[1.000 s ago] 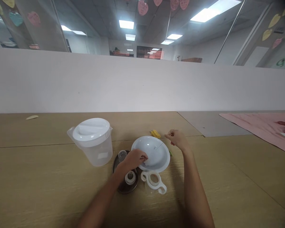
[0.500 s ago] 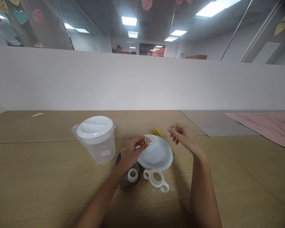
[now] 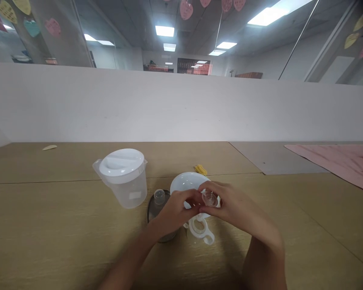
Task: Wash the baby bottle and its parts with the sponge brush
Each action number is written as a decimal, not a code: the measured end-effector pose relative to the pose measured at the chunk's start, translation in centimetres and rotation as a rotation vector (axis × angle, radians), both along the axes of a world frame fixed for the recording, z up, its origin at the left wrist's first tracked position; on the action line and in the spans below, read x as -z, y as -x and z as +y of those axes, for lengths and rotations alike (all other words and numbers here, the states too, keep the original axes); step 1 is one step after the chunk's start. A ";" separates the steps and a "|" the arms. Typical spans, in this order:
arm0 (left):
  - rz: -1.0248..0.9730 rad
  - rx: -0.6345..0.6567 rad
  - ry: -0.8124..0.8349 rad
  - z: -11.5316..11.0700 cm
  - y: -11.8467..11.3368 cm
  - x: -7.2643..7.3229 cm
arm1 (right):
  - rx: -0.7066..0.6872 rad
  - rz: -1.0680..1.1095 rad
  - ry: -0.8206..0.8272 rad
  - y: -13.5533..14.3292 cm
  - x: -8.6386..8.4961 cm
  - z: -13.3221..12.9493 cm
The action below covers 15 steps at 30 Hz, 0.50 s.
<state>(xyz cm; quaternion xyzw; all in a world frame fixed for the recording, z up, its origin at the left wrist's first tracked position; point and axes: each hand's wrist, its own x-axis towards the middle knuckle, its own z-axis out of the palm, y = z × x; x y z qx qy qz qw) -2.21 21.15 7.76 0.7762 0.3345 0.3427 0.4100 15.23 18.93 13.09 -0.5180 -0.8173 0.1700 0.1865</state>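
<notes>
A small clear round piece (image 3: 209,199) is held between my two hands over the white plate (image 3: 186,181). My left hand (image 3: 181,207) pinches toward its left side, its fingertips meeting the other hand's. My right hand (image 3: 226,203) grips it with thumb and fingers. Below them lies a white ring-shaped part with two handles (image 3: 207,234), partly covered by the hands. Under my left forearm is a dark oval tray (image 3: 153,209) with a small clear cup (image 3: 159,196) on it.
A lidded translucent pitcher (image 3: 128,189) stands to the left of the tray. Behind the plate lies a yellow object (image 3: 201,169). A pink cloth (image 3: 335,159) covers the far right, and a pale flat piece (image 3: 50,148) is at the back left.
My right hand has come left and down and closed on the clear piece. My left hand has moved slightly right and down with it, from above the plate's back part.
</notes>
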 end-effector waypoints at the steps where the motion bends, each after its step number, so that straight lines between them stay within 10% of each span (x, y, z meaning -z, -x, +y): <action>1: 0.091 0.029 -0.004 0.1 0.1 0.2 | 0.019 -0.020 0.010 0.1 0.0 0.1; 15: 0.473 0.137 -0.132 0.8 0.0 2.7 | -0.037 -0.111 -0.008 0.1 0.8 0.6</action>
